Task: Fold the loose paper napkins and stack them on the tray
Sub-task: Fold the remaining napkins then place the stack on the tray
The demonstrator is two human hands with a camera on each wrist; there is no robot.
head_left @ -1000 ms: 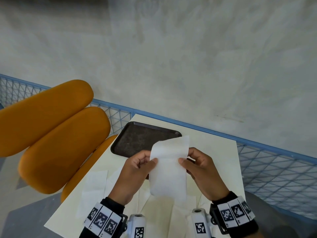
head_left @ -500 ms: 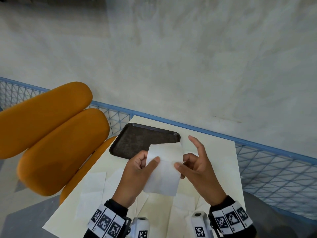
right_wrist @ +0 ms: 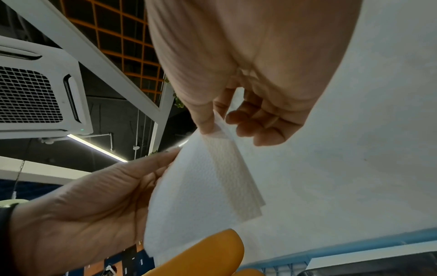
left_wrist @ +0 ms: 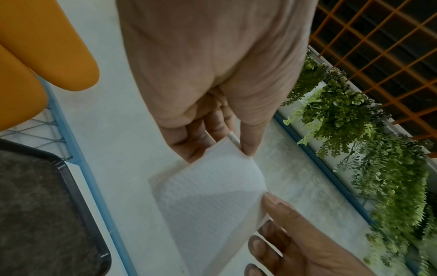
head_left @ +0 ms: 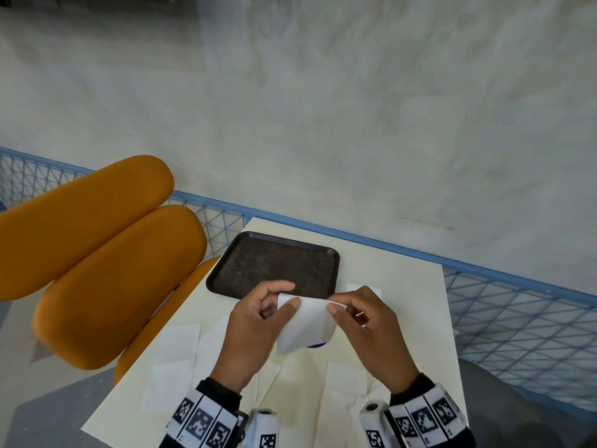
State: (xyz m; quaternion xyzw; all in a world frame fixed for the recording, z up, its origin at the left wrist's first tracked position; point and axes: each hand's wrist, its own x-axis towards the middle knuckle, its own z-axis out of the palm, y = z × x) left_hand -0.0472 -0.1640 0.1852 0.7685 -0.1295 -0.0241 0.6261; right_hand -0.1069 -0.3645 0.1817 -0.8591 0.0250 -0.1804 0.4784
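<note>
Orange chair left of pale table. Dark tray on table's far side, nothing on it. Loose napkins lie flat on near side. Left hand and right hand hold folded napkin up near tray's front edge, each pinching a top corner between thumb and fingers.

The dark tray lies bare just beyond both hands. Loose napkins cover the near tabletop. An orange chair crowds the left edge, and a blue mesh railing borders the far and right sides.
</note>
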